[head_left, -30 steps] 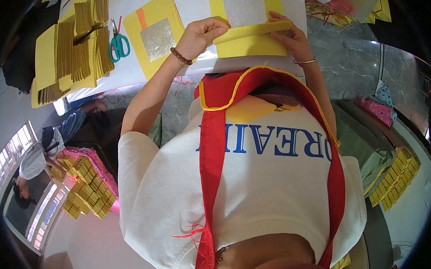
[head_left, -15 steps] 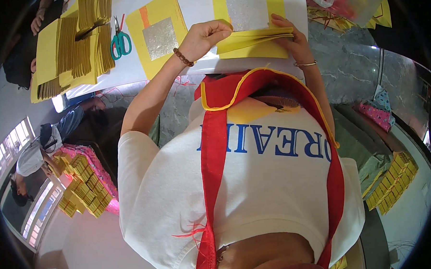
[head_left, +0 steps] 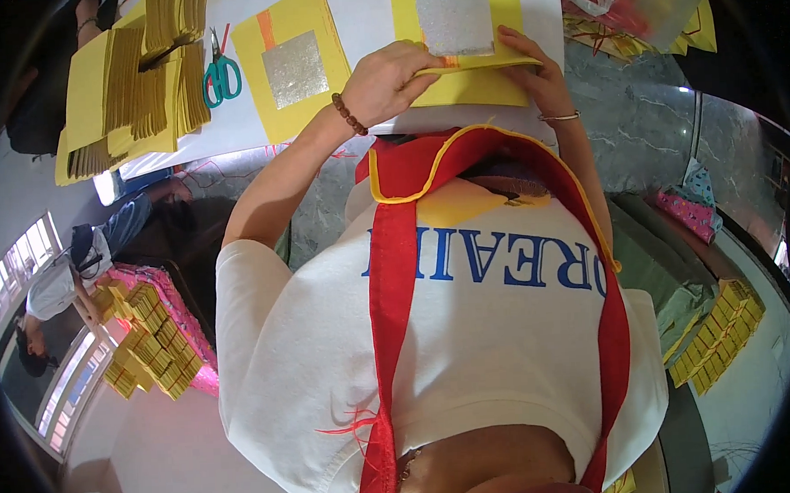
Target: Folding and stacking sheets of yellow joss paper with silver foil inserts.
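Observation:
In front of me lies a pile of yellow paper sheets (head_left: 476, 93), the top one bearing a silver square (head_left: 454, 19). The near part of the top yellow paper sheet (head_left: 475, 66) is lifted into a narrow fold. My left hand (head_left: 394, 77), closed, pinches this fold at its left end. At the other end my right hand (head_left: 542, 74) holds the fold, its fingers curled round the paper's right edge. Left of my left hand lies another yellow stack (head_left: 275, 119) with a silver square (head_left: 295, 70) and an orange strip.
Scissors with green handles (head_left: 221, 82) lie left of the second stack. Beyond them stand thick bundles of folded yellow paper (head_left: 128, 82). A co-worker's hand (head_left: 90, 31) shows at the far left. Clear plastic bags (head_left: 636, 7) sit at the right, beyond the table edge (head_left: 555, 28).
My left hand has moved slightly right and down with the paper's edge. The fold, looser before, is now narrower and flatter. My right hand stays at its end.

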The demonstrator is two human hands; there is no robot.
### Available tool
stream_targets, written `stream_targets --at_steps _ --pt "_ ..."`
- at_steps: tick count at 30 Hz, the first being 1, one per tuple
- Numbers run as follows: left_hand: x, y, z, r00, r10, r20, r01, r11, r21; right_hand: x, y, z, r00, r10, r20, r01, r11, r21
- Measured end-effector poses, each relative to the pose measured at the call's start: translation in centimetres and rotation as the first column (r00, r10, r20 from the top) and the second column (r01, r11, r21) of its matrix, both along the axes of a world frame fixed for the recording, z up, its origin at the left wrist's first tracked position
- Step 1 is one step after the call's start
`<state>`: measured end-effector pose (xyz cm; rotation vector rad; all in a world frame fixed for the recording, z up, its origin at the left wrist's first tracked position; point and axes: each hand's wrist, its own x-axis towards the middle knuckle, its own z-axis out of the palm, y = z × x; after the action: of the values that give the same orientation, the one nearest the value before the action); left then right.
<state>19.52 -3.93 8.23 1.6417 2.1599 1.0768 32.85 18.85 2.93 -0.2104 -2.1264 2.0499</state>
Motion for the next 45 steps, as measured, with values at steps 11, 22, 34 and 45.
stream_targets --at_steps 11,22,34,45 --pt "-1.4 0.1 0.3 0.876 0.126 0.465 -0.012 0.971 -0.240 0.0 -0.3 0.5 0.997 -0.030 0.074 0.032 0.999 -0.037" --pt "-2.1 0.6 0.3 0.831 0.070 0.551 0.098 0.958 -0.268 0.0 0.3 -0.8 0.999 0.022 -0.025 -0.022 1.000 0.009" --pt "0.6 0.7 1.6 0.982 -0.081 -0.171 0.096 0.992 0.079 0.1 -0.1 -0.3 0.999 -0.042 0.019 0.043 0.999 -0.031" --pt "1.5 0.1 0.5 0.876 -0.188 -0.445 0.049 0.951 -0.307 0.0 -0.4 -0.2 0.999 -0.052 0.005 0.052 0.999 -0.004"
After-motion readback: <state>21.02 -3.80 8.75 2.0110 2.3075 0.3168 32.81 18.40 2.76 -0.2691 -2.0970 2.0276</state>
